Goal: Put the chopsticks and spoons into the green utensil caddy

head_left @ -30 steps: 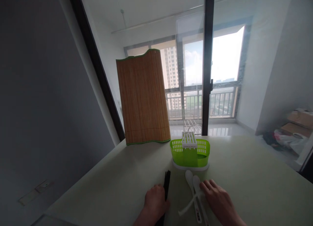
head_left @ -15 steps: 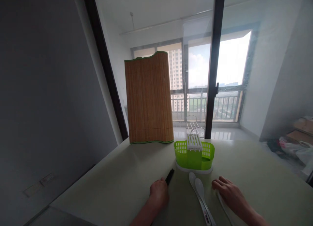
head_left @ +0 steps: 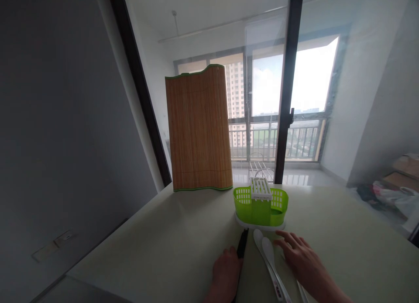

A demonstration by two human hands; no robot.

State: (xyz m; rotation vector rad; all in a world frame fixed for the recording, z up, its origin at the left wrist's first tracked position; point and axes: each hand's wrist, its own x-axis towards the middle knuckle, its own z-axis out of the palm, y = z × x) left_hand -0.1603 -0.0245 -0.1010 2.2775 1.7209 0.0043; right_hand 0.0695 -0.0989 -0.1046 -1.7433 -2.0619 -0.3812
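Observation:
Near the front of the table, my left hand (head_left: 225,270) is closed around a bundle of black chopsticks (head_left: 242,244), their ends pointing forward. Just right of them lie two white spoons (head_left: 267,250), side by side with bowls toward the back. My right hand (head_left: 299,255) is open beside the spoons, fingers spread and reaching left. Under its wrist side shows a thin white handle (head_left: 301,290), most of it hidden. Behind both hands stands a lime-green utensil basket (head_left: 244,207) with a white slotted top (head_left: 261,188) and white base.
A brown bamboo mat (head_left: 199,132) with green edging stands upright at the table's back left. Past the table (head_left: 157,242) is a dark-framed glass door (head_left: 288,84), with a metal rack (head_left: 262,170) behind it. Boxes and plastic bags (head_left: 397,198) lie on the floor at right.
My left hand has moved right with the black chopsticks, bringing them beside the spoons. My right hand has shifted slightly left and forward, its fingers more spread. The view has tilted slightly.

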